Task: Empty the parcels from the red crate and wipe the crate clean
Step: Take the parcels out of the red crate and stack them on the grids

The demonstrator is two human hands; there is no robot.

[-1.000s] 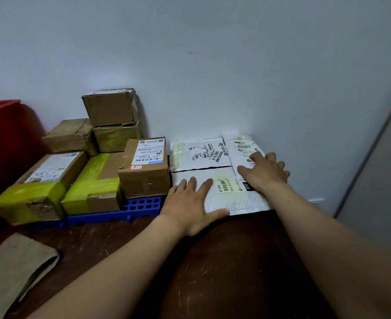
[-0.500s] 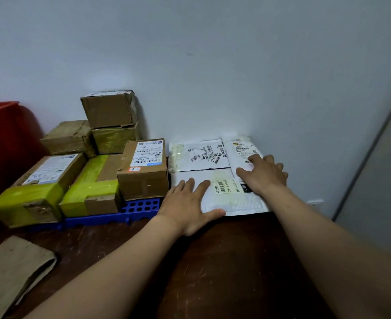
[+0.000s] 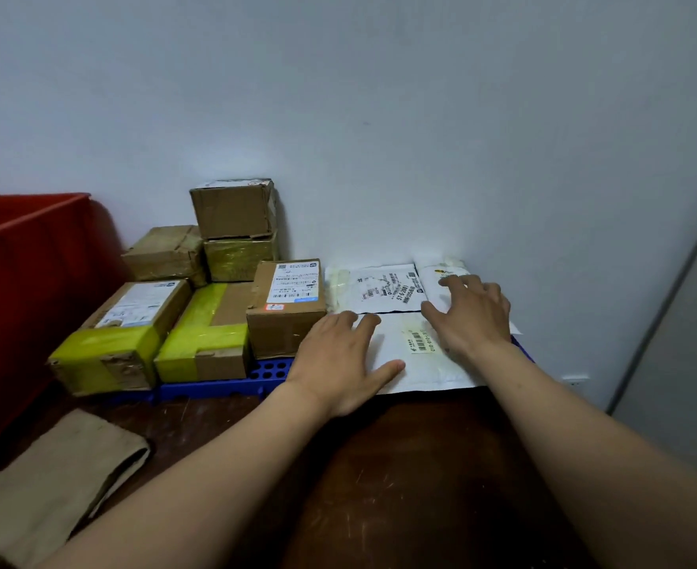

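Note:
The red crate (image 3: pixel 30 281) stands at the far left, its inside hidden. Several cardboard parcels (image 3: pixel 285 310) are stacked on a blue pallet (image 3: pixel 223 384) against the wall. To their right lie three white mailer bags. My left hand (image 3: pixel 342 363) lies flat with spread fingers on the left edge of the nearest white mailer (image 3: pixel 416 363). My right hand (image 3: pixel 474 314) rests with straight fingers across that mailer and the small back-right mailer (image 3: pixel 441 281). A third mailer (image 3: pixel 375 287) lies behind, untouched.
A beige folded cloth (image 3: pixel 47 482) lies on the dark wooden floor (image 3: pixel 400 486) at lower left. The white wall runs close behind the parcels. A grey door or panel (image 3: pixel 683 363) stands at the right.
Both hands stay on the white mailers; the right hand has shifted slightly toward the back-right mailer. The parcels have not moved.

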